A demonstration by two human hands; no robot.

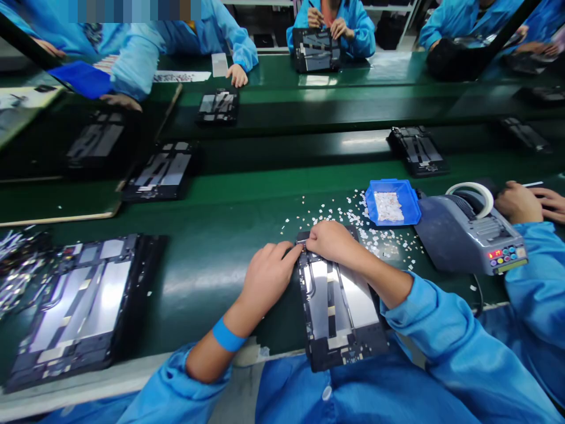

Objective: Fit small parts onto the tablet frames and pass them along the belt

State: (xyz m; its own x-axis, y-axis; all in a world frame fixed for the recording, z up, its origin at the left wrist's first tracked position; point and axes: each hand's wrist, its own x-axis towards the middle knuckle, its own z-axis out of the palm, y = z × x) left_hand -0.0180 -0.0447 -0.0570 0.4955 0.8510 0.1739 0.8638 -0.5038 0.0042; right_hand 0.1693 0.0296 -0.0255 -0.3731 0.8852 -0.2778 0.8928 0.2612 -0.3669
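Note:
An opened black tablet chassis point(338, 312) with silvery inner plates lies on the green bench in front of me, its near end over the bench edge. My left hand point(269, 277) rests at its far left corner, fingers pinched against the top edge. My right hand point(331, 240) lies over the far end, fingers curled down onto the same edge, touching my left fingertips. Whether a small piece sits between the fingers is hidden. Both sleeves are blue, and a blue band circles my left wrist.
A second opened chassis point(75, 309) lies at left. A blue tray point(392, 203) of small white pieces, scattered white scraps point(348, 215) and a grey tape dispenser point(470, 232) sit at right. Another person's hands point(527, 203) are beside it. More chassis ride the conveyor point(161, 171); workers sit opposite.

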